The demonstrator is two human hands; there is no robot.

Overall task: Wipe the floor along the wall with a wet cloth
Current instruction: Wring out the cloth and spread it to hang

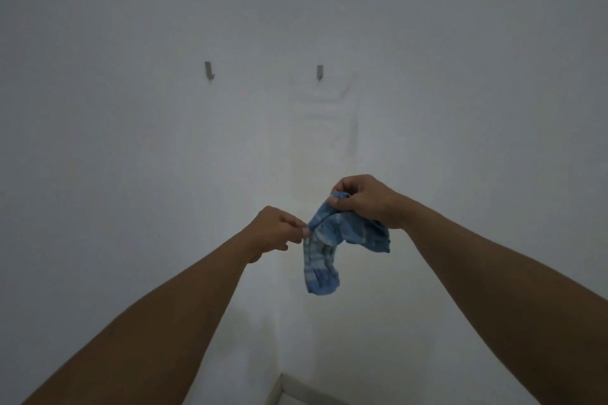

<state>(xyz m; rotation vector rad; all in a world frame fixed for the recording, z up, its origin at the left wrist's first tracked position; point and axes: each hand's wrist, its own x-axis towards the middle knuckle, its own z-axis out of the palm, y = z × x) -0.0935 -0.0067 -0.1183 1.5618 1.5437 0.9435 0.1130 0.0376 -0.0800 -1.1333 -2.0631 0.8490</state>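
A blue and white checked cloth (332, 240) hangs in the air in front of a white wall (131, 141). My right hand (362, 199) grips its upper end, fingers curled round the bunched fabric. My left hand (278, 230) pinches the cloth's left edge between thumb and fingertips. The lower part of the cloth droops freely below both hands. A small strip of floor (296, 399) shows at the bottom, where the walls meet in a corner.
Two small metal hooks, one on the left (209, 70) and one on the right (319, 72), are fixed to the wall above my hands. A pale baseboard (275, 391) runs along the wall's foot at the bottom edge.
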